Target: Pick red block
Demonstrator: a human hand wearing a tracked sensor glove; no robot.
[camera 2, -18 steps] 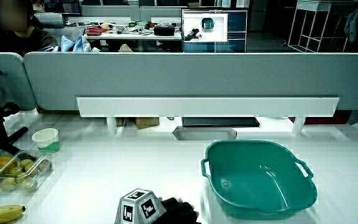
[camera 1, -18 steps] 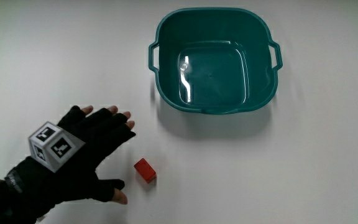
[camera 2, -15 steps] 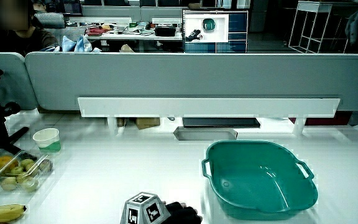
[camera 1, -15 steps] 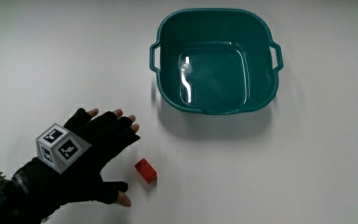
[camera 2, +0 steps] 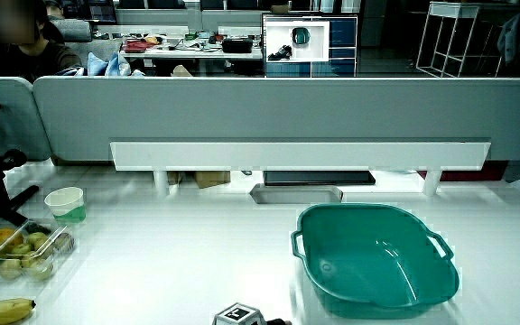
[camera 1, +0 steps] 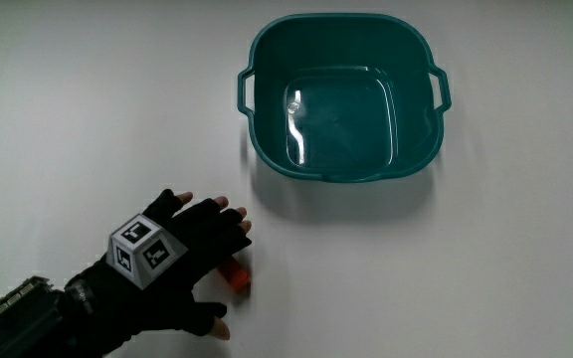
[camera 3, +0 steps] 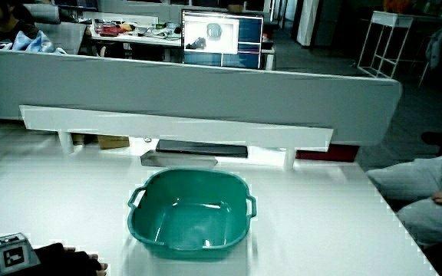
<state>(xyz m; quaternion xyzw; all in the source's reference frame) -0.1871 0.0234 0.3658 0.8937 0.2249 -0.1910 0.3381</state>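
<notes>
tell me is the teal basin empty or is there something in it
Empty. In the main view the teal basin shows only its bare, shiny floor; the red block lies outside it on the table, partly under the hand.

Main view bright, even light from overhead — my black-gloved hand [camera 1: 182, 264] casts only a faint shadow on the white table [camera 1: 88, 109]. Glare streaks inside the glossy teal plastic basin [camera 1: 341, 99]. Both side views: tabletop blown out, office background dim.

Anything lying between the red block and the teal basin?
No. In the main view only bare table separates the red block, partly under the hand, from the teal basin.
</notes>
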